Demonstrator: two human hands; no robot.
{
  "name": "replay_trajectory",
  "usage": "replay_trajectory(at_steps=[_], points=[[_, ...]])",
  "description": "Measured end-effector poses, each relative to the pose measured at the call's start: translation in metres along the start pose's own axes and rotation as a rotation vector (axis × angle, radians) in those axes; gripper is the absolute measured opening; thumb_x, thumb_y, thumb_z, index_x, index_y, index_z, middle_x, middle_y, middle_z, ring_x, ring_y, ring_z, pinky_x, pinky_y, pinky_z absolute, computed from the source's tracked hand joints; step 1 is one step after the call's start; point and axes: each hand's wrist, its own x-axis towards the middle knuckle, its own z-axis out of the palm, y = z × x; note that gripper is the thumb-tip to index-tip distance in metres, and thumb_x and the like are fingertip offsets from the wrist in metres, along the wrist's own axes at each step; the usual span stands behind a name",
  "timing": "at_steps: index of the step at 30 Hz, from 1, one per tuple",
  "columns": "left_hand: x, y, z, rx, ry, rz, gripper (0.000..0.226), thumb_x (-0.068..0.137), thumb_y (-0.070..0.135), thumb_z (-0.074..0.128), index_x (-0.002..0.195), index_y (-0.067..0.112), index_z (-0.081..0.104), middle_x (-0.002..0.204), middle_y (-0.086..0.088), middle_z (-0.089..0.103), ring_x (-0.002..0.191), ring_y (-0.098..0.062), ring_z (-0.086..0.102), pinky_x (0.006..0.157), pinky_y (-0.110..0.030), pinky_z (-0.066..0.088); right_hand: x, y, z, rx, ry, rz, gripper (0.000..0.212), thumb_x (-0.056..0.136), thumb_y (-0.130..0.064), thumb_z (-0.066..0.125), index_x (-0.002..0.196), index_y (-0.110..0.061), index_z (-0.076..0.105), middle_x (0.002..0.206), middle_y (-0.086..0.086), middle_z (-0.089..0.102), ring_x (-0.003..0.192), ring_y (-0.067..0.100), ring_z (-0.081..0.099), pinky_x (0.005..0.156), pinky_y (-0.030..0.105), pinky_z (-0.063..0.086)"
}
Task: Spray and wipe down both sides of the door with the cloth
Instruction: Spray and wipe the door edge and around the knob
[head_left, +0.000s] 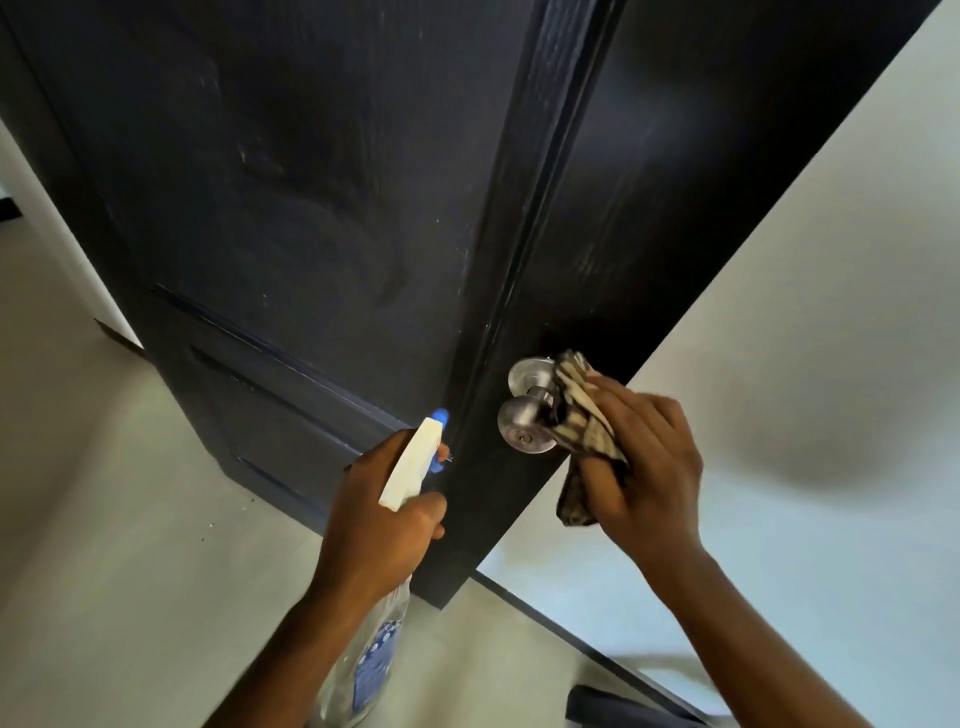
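Door (311, 208) is hanging ajar. My right hand (644, 457) is bunching the cloth (576, 415) against the knob (524, 423); my left hand (379, 514), beside the knob, is gripping the sprayer (410, 467). I'm fearing a push swinging the door away.

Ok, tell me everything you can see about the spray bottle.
The spray bottle has a clear plastic-looking body with a blue printed label, a cream-white spray head, and a blue nozzle tip and trigger. The left hand grips it around the neck. It is tilted, with the body hanging below the hand and the nozzle aimed up at the dark door, close to its surface. The liquid level cannot be made out.
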Motion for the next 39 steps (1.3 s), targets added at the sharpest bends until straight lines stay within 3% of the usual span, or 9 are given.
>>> replay_trajectory(at_steps=[4,13,18,21,27,30,32,35,39], points=[[0.000,0.000,0.001,-0.012,-0.017,-0.019,0.031,0.084,0.007,0.070,0.102,0.019,0.047,0.075,0.014,0.050,0.059,-0.014,0.054,0.043,-0.006,0.042,0.009,0.017,0.023,-0.148,-0.028,-0.057,0.041,0.090,-0.035,0.058,0.118,-0.007,0.069,0.123,0.008,0.067,0.099,0.029,0.061,0.077,0.030,0.051],[0.004,-0.001,-0.002,-0.031,-0.017,-0.048,0.030,0.084,0.006,0.069,0.103,0.016,0.049,0.078,0.007,0.054,0.060,-0.014,0.053,0.046,-0.008,0.045,-0.026,0.023,0.024,0.000,0.049,0.129,0.040,0.092,-0.030,0.053,0.116,-0.003,0.069,0.114,0.007,0.070,0.095,0.019,0.057,0.078,0.021,0.045],[-0.002,0.001,-0.002,0.004,-0.027,0.009,0.030,0.082,0.003,0.071,0.104,0.015,0.054,0.077,0.013,0.052,0.060,-0.015,0.054,0.046,-0.001,0.042,-0.087,0.027,0.031,0.091,-0.296,0.379,0.034,0.083,-0.031,0.043,0.098,-0.020,0.071,0.081,-0.021,0.058,0.077,0.001,0.049,0.065,0.027,0.039],[-0.004,0.002,-0.004,-0.018,-0.016,-0.031,0.032,0.083,0.005,0.071,0.104,0.018,0.049,0.078,0.012,0.050,0.060,-0.014,0.053,0.042,-0.003,0.041,-0.086,0.019,0.017,0.159,-0.198,0.416,0.027,0.081,-0.027,0.046,0.096,-0.021,0.068,0.080,-0.029,0.052,0.079,0.002,0.053,0.063,0.024,0.039],[-0.007,-0.001,-0.003,-0.089,-0.027,0.014,0.035,0.083,0.004,0.070,0.104,0.021,0.048,0.080,0.015,0.050,0.060,-0.014,0.055,0.044,-0.005,0.044,-0.009,-0.006,-0.031,0.045,-0.156,0.143,0.041,0.082,-0.023,0.050,0.116,-0.006,0.064,0.101,0.000,0.064,0.091,0.015,0.055,0.078,0.012,0.041],[-0.003,-0.004,-0.006,-0.131,-0.018,0.047,0.033,0.082,0.003,0.071,0.103,0.020,0.051,0.080,0.012,0.054,0.059,-0.016,0.057,0.045,-0.005,0.045,0.022,-0.009,-0.033,-0.174,-0.218,-0.041,0.033,0.087,-0.020,0.060,0.114,-0.003,0.069,0.118,0.012,0.066,0.103,0.026,0.059,0.085,0.029,0.050],[0.003,-0.007,-0.008,-0.158,-0.019,0.066,0.032,0.082,0.002,0.071,0.098,0.021,0.051,0.078,0.013,0.054,0.059,-0.016,0.056,0.046,-0.005,0.044,0.035,-0.013,-0.021,-0.320,-0.297,-0.081,0.031,0.081,-0.011,0.073,0.111,-0.005,0.071,0.114,0.012,0.069,0.098,0.032,0.063,0.078,0.038,0.056],[0.010,-0.010,-0.010,-0.172,-0.023,0.095,0.034,0.081,0.003,0.072,0.091,0.029,0.052,0.079,0.013,0.055,0.059,-0.017,0.058,0.046,-0.006,0.046,0.051,-0.022,-0.011,-0.484,-0.494,-0.117,0.042,0.065,-0.005,0.083,0.107,-0.005,0.074,0.105,0.011,0.073,0.087,0.035,0.065,0.069,0.038,0.057],[0.024,-0.021,-0.010,-0.194,-0.034,0.076,0.033,0.081,0.007,0.073,0.093,0.030,0.053,0.081,0.010,0.058,0.061,-0.020,0.063,0.052,-0.017,0.053,0.082,-0.037,-0.007,-0.591,-0.710,-0.189,0.043,0.065,-0.016,0.085,0.105,-0.007,0.074,0.098,0.011,0.074,0.084,0.035,0.067,0.074,0.041,0.057]])
